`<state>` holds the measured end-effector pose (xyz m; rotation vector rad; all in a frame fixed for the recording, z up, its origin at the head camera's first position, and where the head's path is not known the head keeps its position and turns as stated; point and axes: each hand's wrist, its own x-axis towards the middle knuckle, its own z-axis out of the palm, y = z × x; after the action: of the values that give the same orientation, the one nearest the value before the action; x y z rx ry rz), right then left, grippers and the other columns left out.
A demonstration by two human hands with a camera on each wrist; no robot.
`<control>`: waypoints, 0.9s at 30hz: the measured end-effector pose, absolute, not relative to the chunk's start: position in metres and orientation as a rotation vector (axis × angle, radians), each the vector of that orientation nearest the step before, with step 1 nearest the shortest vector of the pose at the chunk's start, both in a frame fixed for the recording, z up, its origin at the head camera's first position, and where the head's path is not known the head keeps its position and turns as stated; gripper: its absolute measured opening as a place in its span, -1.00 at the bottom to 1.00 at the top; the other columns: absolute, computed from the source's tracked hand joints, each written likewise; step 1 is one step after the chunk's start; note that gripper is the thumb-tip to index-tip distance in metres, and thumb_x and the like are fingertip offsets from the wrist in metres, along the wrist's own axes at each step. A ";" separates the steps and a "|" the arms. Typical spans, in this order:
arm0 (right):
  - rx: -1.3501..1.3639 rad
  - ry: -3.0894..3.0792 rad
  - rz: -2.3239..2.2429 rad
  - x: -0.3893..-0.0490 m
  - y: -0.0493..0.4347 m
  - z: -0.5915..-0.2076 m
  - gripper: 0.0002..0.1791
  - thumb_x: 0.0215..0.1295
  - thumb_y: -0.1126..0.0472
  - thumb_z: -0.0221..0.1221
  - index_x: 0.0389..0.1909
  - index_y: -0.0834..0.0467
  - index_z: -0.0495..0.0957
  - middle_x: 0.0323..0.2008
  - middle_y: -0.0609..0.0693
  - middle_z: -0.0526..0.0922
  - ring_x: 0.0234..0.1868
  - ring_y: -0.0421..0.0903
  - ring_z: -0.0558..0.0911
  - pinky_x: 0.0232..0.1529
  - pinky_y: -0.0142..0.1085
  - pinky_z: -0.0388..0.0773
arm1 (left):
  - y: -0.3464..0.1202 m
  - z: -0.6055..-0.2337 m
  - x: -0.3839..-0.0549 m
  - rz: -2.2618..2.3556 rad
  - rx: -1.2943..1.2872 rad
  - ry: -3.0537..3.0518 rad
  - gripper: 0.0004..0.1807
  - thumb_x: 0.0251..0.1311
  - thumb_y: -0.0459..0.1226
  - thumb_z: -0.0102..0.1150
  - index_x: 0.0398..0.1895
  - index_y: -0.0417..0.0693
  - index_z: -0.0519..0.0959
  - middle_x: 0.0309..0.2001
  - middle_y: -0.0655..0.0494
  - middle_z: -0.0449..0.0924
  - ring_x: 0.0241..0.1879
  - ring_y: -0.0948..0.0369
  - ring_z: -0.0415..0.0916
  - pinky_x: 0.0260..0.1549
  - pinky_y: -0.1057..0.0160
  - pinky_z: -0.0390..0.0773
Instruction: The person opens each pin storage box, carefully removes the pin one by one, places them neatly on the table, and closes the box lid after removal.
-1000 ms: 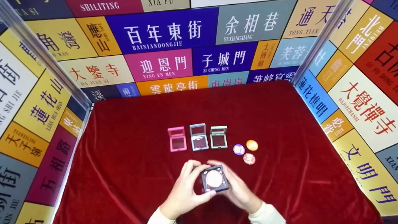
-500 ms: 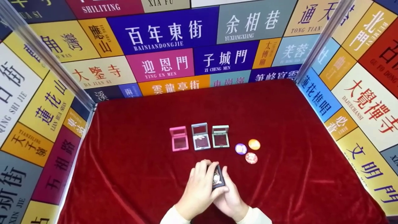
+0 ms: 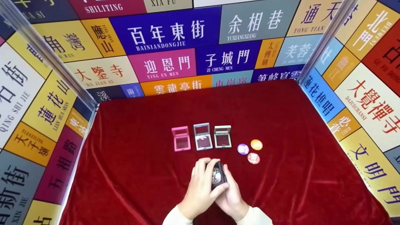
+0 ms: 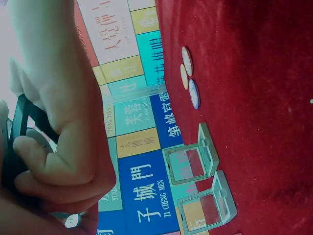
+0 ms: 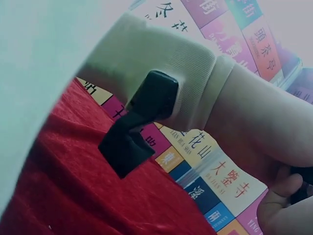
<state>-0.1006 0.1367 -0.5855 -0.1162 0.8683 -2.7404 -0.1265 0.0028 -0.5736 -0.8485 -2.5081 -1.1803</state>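
Observation:
Both hands hold a small black square case close in front of the body in the head view, with a shiny round picture on its face. My left hand wraps over its near left side, fingers along the top and thumb at the lower edge. From the right and beneath, my right hand grips it. In the left wrist view, the curled left hand covers much of the case's black frame. At the right wrist view's lower right corner, only a dark bit of the case shows between fingers.
Beyond the hands stand three opened square cases with raised lids: pink, grey-blue and pale green. Right of them lie orange, purple and red-patterned round badges. Sign-printed walls enclose the red cloth.
The black case has turned from facing up to a steep sideways tilt. My left hand has moved right and over it, bringing the hands closer together. The last half second shows only slight motion.

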 end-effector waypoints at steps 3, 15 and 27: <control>-0.120 0.903 -2.718 -0.102 0.137 -0.584 -0.43 0.80 -0.18 -0.33 0.32 -0.02 0.57 0.17 -0.01 0.63 0.16 -0.09 0.62 0.24 -0.25 0.56 | -0.003 -0.567 -0.129 -1.317 -0.847 -2.522 -0.14 0.29 0.24 0.44 0.53 0.05 0.44 0.29 0.13 0.32 0.24 0.16 0.35 0.20 0.04 0.51; -0.119 1.002 -2.671 -0.110 0.154 -0.588 -0.34 0.80 -0.21 -0.35 0.49 0.06 0.49 0.14 0.09 0.67 0.03 0.02 0.71 -0.06 -0.20 0.63 | -0.038 -0.542 -0.134 -1.688 -0.781 -2.394 -0.10 0.10 -0.12 0.72 0.50 0.20 0.44 0.30 0.25 0.48 0.28 0.12 0.47 0.26 0.08 0.57; -0.782 2.726 -2.101 -0.128 0.173 -0.582 -0.17 0.26 0.52 0.42 0.55 0.28 0.37 0.24 0.18 0.67 0.29 0.13 0.61 0.37 -0.21 0.50 | -0.053 -0.554 -0.139 -2.059 -0.691 -2.315 -0.13 0.06 -0.39 0.70 0.46 0.11 0.49 0.27 0.13 0.52 0.26 0.00 0.56 0.07 0.12 0.73</control>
<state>-0.1282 0.1733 -0.5822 -0.7823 2.7264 -2.1011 -0.1390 -0.0527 -0.5536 -0.6912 -2.3145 -2.0592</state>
